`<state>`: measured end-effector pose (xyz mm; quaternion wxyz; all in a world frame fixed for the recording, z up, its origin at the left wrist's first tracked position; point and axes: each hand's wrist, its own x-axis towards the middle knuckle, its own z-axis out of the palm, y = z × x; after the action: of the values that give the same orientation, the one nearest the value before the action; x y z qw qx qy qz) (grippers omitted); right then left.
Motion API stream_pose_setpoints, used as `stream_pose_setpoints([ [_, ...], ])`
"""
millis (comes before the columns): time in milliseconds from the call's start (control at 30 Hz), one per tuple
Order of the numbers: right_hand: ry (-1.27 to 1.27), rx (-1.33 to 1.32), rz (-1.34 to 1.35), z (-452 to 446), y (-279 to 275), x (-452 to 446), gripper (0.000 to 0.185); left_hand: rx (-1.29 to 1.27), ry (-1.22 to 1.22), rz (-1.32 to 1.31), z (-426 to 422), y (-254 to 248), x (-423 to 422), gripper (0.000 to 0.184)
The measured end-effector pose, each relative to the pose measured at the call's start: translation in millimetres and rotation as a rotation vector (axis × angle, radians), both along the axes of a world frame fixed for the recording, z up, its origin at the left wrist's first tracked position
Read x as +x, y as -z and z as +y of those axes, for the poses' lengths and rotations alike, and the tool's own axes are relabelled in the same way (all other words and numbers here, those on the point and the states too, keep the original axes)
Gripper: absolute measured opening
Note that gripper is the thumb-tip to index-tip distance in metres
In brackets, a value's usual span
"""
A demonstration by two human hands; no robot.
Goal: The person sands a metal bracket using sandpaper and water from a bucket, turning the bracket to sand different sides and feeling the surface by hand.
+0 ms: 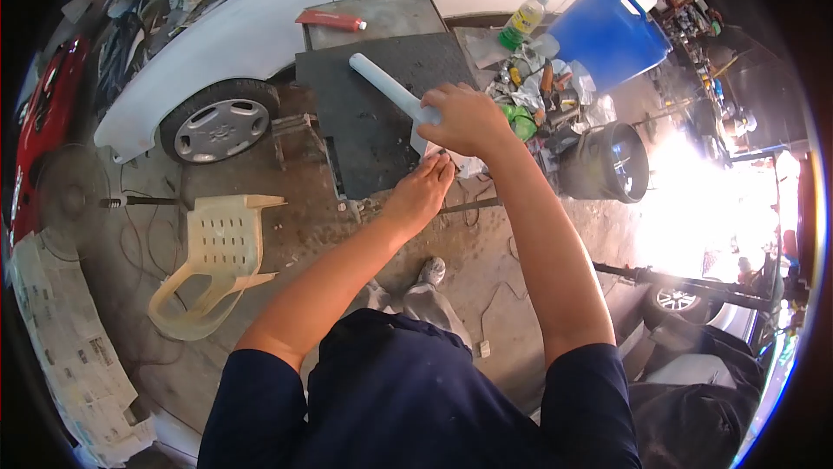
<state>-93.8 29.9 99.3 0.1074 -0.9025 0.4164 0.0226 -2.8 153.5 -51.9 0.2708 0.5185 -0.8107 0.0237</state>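
A long white roll [382, 81] lies slanting across the dark board [356, 139]. Curled over its near end, my right hand [468, 122] appears closed on it; the fingers hide the contact. A pale sheet-like piece shows below that hand, near the board's right edge. My left hand [421, 196] is just below, fingers pressed together on this piece, with a small dark item at the fingertips that is too small to name. Farther back on the work surface lies a red tube [331, 19] with a white cap.
A white car [165, 78] stands behind the board. To the right are a bottle with green liquid [524, 21], a blue jerrycan [607, 35], heaped litter [547, 91] and a dark metal bucket [603, 165]. A cream plastic chair [221, 252] is at left.
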Motion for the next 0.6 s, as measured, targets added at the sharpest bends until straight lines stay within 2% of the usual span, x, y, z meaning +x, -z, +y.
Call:
stream_pose_setpoints([
  [67, -0.003, -0.01, 0.004, 1, -1, 1, 0.046, 0.063, -0.038, 0.079, -11, -14, -12, 0.038],
  [167, -0.012, -0.013, 0.017, -1, 0, 0, 0.045, 0.428, -0.02, -0.067, -37, -39, -26, 0.046],
  [267, -0.01, -0.007, 0.011, -1, -1, 0, 0.045, 0.046, -0.034, 0.095, -12, -10, -12, 0.037],
  [367, 0.002, -0.005, 0.035, 0, -2, 2, 0.046, 0.002, -0.062, 0.037, -4, -13, -10, 0.033],
  [467, -0.011, -0.014, 0.018, -2, 1, 1, 0.046, 0.279, -0.008, -0.097, -36, -25, -25, 0.036],
  [567, 0.003, 0.002, -0.006, 0, -3, 1, 0.046, 0.301, 0.031, 0.014, -33, -20, -20, 0.034],
  [600, 0.003, 0.007, 0.005, 2, -4, 1, 0.046, 0.177, 0.025, -0.03, -20, -15, -15, 0.034],
])
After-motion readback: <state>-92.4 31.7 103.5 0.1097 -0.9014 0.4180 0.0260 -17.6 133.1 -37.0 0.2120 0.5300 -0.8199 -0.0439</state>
